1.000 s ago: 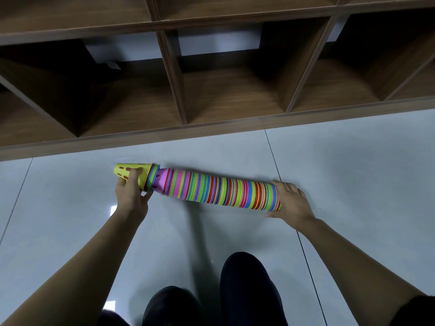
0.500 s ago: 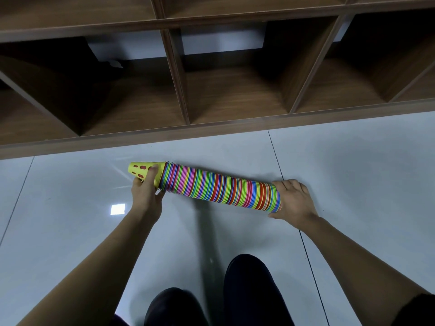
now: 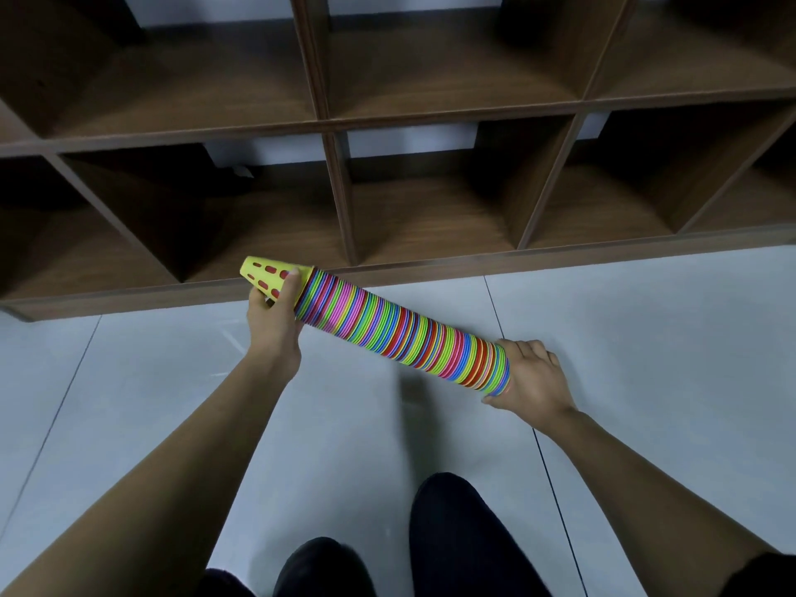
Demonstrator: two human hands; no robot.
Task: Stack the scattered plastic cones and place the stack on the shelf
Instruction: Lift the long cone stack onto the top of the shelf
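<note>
A long stack of many-coloured plastic cones (image 3: pixel 405 333) is held slanted above the floor, its yellow tip cone (image 3: pixel 269 275) pointing up-left toward the shelf. My left hand (image 3: pixel 273 325) grips the yellow tip end, thumb on top. My right hand (image 3: pixel 530 377) cups the wide base end at the lower right, fingers curled round its rim. The brown wooden shelf (image 3: pixel 340 217) with open cubbies stands just beyond the stack.
Grey tiled floor (image 3: pixel 646 338) spreads under the stack. My dark-trousered knees (image 3: pixel 456 536) show at the bottom centre. The shelf's bottom cubbies (image 3: pixel 430 221) and the row above look empty; vertical dividers separate them.
The gap near the yellow tip closed as my left hand pushed the cones together. Both hands then raised the stack off the floor, tip end higher, toward the shelf.
</note>
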